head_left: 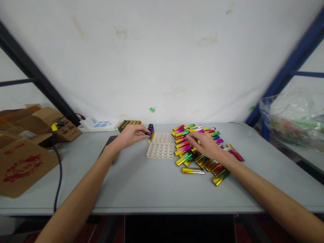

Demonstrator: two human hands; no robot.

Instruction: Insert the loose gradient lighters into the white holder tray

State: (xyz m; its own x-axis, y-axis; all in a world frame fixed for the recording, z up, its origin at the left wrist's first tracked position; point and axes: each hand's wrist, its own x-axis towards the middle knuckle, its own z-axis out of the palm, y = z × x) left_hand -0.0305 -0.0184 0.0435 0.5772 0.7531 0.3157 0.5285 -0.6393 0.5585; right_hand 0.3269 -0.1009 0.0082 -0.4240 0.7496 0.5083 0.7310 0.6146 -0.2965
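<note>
Two white trays with rows of round holes (160, 151) lie end to end in the middle of the table. A few colourful lighters (152, 130) stand upright at the left edge of the far tray. There my left hand (131, 135) pinches the dark top of a lighter (150, 136), mostly hidden by the fingers. To the right of the trays spreads a pile of shiny lighters (184, 157) in gold, green, red and purple. Over the pile, my right hand (206, 143) has its fingers closed on a lighter, partly covered by the fingertips.
Behind my left hand is a packed block of lighters (126, 123). A dark flat phone-like object (109, 145) lies under my left forearm. A white power strip (103, 126), a black cable (60, 168) and cardboard boxes (30, 162) are at left. A clear plastic bag (293, 118) is at right.
</note>
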